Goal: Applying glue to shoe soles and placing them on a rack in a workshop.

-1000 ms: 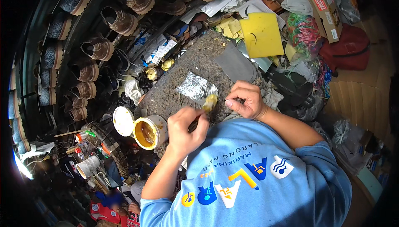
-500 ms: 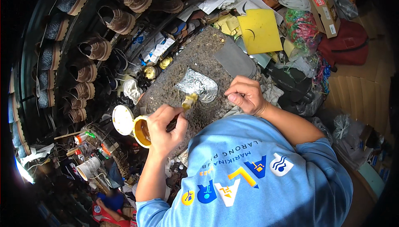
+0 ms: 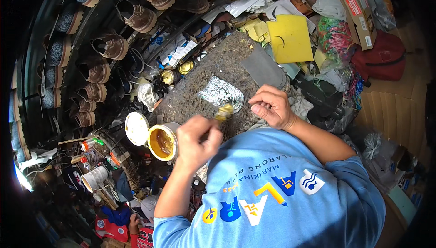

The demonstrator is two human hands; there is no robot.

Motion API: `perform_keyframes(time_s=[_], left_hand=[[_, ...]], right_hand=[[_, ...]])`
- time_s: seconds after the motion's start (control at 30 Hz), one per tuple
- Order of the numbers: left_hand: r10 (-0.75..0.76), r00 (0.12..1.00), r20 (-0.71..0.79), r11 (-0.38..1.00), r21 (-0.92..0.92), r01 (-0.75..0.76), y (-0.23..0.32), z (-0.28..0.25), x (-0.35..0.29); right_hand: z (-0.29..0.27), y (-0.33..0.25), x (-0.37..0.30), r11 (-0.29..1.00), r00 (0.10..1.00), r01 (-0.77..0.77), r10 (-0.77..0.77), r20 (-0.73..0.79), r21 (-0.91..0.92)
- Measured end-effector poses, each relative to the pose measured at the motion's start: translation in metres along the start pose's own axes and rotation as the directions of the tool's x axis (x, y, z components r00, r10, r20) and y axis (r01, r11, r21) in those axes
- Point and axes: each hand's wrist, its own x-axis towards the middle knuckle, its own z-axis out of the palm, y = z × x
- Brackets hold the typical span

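My left hand [image 3: 197, 141], slightly blurred, is closed around a brush whose yellow, paste-coated head [image 3: 224, 112] points away from me. The head is at the near edge of a shiny, silvery, tongue-shaped piece [image 3: 220, 93]; I cannot tell whether they touch. This piece lies flat on a rough, grimy work surface [image 3: 181, 109]. Just left of that hand stands an uncovered white tub [image 3: 171, 130] with a yellowed inside and amber contents. Its round white lid [image 3: 136, 128] is beside it. My right hand [image 3: 274, 107] hovers right of the silvery piece, fingers curled in, nothing visible in them.
A grey rounded sheet [image 3: 263, 68] and a yellow foam sheet [image 3: 290, 38] lie beyond my right hand. Racks of brown shoes [image 3: 136, 16] line the left. Two small open tins [image 3: 186, 68] sit by the surface's far-left edge. A cardboard box [image 3: 359, 19] and red bag [image 3: 380, 57] are at far right.
My left hand and the brush have moved right, showing more of the tub's inside. My right hand keeps its curled pose. The whole view has shifted slightly.
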Motion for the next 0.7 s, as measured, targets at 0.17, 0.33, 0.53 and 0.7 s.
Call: perform_keyframes(time_s=[0.17, 0.33, 0.53, 0.7], left_hand=[[0.027, 0.998, -0.050, 0.996, 0.083, -0.023, -0.003, -0.017, 0.010], [0.081, 0.996, -0.029, 0.987, 0.144, -0.076, -0.013, -0.012, 0.006], [0.021, 0.998, -0.067, 1.000, -0.007, -0.022, 0.002, -0.006, 0.030], [-0.043, 0.981, -0.187, 0.992, 0.112, 0.065, -0.028, -0.008, 0.049]], right_hand=[[0.004, -0.007, 0.002, 0.992, 0.998, -0.059, 0.061, 0.015, -0.113], [0.016, -0.017, 0.003, 0.936, 0.990, -0.073, 0.110, 0.087, -0.344], [0.019, -0.019, 0.008, 0.865, 0.973, -0.069, 0.168, 0.158, -0.497], [0.023, -0.022, 0.012, 0.810, 0.944, -0.050, 0.230, 0.238, -0.584]])
